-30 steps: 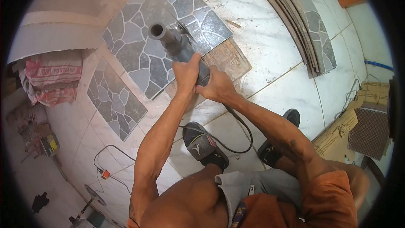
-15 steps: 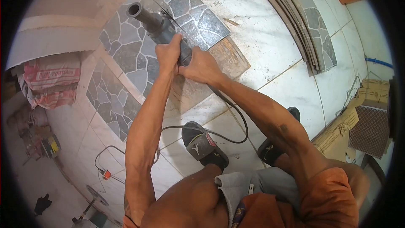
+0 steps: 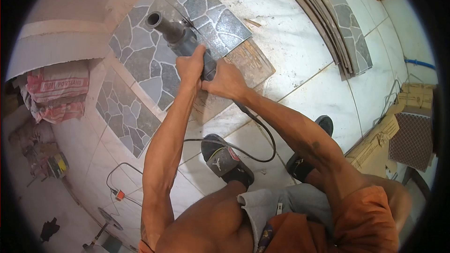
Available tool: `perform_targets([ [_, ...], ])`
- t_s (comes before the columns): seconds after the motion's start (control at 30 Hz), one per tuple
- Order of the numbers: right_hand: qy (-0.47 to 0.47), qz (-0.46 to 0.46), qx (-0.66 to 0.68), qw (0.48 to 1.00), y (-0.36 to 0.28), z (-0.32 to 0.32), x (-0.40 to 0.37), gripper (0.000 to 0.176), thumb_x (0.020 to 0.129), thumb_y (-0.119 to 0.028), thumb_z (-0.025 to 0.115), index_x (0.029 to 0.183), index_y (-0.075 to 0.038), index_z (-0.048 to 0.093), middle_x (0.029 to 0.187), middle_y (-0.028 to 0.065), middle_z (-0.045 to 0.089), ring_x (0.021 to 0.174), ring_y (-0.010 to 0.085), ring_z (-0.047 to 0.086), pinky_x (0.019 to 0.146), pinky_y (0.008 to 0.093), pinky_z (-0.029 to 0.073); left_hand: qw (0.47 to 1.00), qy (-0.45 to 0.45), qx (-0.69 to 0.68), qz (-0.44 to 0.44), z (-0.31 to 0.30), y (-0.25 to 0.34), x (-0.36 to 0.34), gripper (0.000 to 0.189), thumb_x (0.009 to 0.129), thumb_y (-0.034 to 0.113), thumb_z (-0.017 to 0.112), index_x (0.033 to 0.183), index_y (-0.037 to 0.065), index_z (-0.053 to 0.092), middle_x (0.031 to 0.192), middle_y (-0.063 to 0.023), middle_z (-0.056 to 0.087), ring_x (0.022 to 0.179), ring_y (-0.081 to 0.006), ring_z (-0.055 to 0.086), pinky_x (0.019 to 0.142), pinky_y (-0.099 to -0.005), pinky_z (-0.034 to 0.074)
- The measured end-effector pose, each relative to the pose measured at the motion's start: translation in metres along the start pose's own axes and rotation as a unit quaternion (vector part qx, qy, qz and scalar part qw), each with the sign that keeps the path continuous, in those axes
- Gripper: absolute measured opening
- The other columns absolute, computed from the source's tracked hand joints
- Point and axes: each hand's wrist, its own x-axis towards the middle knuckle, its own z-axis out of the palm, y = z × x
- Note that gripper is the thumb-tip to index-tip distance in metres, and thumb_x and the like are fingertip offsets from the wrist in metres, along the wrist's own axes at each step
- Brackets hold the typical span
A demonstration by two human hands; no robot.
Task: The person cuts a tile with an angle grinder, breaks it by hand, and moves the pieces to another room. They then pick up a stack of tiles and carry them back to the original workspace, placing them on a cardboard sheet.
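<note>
Both my hands are wrapped around the body of a dark angle grinder. My left hand closes on its near side, and my right hand grips the rear end, close beside the left. The grinder's thick side handle points up and left. Its thin cutting disc stands edge-on over a grey stone-pattern tile, right at the surface. Under the tile's right edge shows a worn board. A black power cord hangs from the grinder and loops across the floor.
Another patterned tile lies at left. More tiles are stacked at the upper right. Cement bags sit under a ledge; cardboard leans at right. My sandalled foot is close to the cord.
The grinder and both hands have shifted slightly toward me and to the right, the disc moving along the tile. The grip is the same.
</note>
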Motion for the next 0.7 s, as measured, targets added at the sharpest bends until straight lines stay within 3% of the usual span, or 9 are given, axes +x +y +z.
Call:
perform_targets([
  [0.43, -0.005, 0.016, -0.033, 0.999, 0.016, -0.002, -0.032, 0.073, 0.068, -0.040, 0.074, 0.111, 0.014, 0.052, 0.101, 0.0338, 0.065, 0.097, 0.0453, 0.065, 0.087, 0.0472, 0.052, 0.999, -0.017, -0.015, 0.034, 0.008, -0.014, -0.044, 0.028, 0.082, 0.019, 0.072, 0.067, -0.002, 0.063, 0.068, -0.0019, 0.059, 0.059, -0.0092, 0.050, 0.053, -0.0305, 0.041],
  [0.53, -0.012, 0.020, -0.038, 0.999, 0.018, -0.004, -0.036, 0.073, 0.067, -0.040, 0.074, 0.109, 0.015, 0.051, 0.098, 0.0346, 0.065, 0.095, 0.0461, 0.065, 0.086, 0.0476, 0.053, 0.999, -0.041, -0.031, 0.017, 0.006, -0.019, -0.045, 0.023, 0.084, 0.019, 0.073, 0.083, -0.003, 0.066, 0.077, -0.0040, 0.063, 0.063, -0.0115, 0.056, 0.057, -0.0300, 0.045],
  [0.7, -0.023, 0.026, -0.046, 0.998, 0.019, -0.006, -0.039, 0.071, 0.066, -0.038, 0.074, 0.107, 0.015, 0.050, 0.097, 0.0353, 0.064, 0.094, 0.0466, 0.066, 0.085, 0.0479, 0.053, 0.999, -0.036, -0.024, -0.003, 0.008, -0.018, -0.051, 0.023, 0.084, 0.019, 0.072, 0.082, -0.003, 0.065, 0.076, -0.0035, 0.062, 0.062, -0.0114, 0.056, 0.056, -0.0298, 0.045],
])
